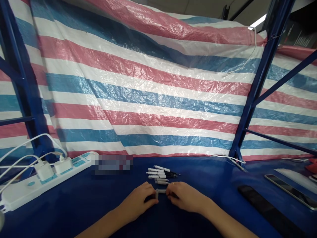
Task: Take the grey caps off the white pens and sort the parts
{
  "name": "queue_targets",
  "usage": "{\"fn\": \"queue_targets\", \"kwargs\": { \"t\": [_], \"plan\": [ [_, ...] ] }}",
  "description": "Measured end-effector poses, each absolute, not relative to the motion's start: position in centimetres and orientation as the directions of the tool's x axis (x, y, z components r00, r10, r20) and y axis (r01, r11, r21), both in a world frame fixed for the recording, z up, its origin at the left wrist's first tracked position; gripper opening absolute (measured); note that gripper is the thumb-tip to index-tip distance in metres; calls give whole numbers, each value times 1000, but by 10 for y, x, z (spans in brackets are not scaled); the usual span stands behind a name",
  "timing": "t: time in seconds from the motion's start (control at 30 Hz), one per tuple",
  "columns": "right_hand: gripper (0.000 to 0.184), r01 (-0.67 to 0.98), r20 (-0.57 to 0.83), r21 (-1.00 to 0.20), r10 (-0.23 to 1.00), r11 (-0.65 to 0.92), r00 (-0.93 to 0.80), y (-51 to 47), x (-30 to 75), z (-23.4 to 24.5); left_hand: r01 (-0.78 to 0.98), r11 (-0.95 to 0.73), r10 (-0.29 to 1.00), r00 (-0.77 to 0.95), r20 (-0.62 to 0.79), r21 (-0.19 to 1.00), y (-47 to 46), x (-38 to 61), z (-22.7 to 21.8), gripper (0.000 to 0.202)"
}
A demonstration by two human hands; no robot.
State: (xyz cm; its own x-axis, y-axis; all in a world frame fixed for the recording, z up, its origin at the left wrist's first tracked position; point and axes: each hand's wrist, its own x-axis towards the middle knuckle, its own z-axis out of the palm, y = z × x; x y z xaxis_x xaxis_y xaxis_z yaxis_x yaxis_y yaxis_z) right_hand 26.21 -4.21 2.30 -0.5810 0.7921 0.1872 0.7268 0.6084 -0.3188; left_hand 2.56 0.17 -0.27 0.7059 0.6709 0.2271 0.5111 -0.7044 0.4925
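Blue sheeting point(61, 211) covers the bench. On your far left sits a white power strip point(47, 185) with two white charger plugs point(53, 167) in it and white cables point(24, 148) running off it, and just past its end is a blurred label point(111, 164) you can't read. Next comes your left hand point(135, 201), fingers curled and pressed in, pinching one end of a short white tube point(160, 191), which sits between your hands just in front of the pens. Your right hand point(184, 196) pinches the other end, fingers pressed together on it. Something dark shows under both hands, but it's too hidden to tell what. Just beyond the hands, a row of white pens point(162, 173) with black tips lies side by side, apart from your fingers. Further right are a long black strip point(267, 208) and a phone point(289, 191) lying flat. Behind everything hangs a red, white and blue striped tarp point(148, 99), with blue steel rack uprights point(262, 76) in front of it.
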Motion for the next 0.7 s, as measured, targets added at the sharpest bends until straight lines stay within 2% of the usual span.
{"fn": "queue_targets", "kwargs": {
  "t": [0.23, 0.53, 0.7],
  "plan": [
    [17, 745, 168, -341, 817, 573, -551, -41, 262, 23, 524, -686, 673, 721, 166, 504, -1, 27, 3, 11],
    [18, 825, 234, -312, 879, 472, -415, -32, 271, 22, 582, -594, 737, 670, 86, 556, 9, 15, 12, 21],
    [23, 803, 228, -306, 858, 511, -459, -29, 271, 18, 583, -582, 743, 665, 79, 567, 11, 6, 16, 7]
  ]
}}
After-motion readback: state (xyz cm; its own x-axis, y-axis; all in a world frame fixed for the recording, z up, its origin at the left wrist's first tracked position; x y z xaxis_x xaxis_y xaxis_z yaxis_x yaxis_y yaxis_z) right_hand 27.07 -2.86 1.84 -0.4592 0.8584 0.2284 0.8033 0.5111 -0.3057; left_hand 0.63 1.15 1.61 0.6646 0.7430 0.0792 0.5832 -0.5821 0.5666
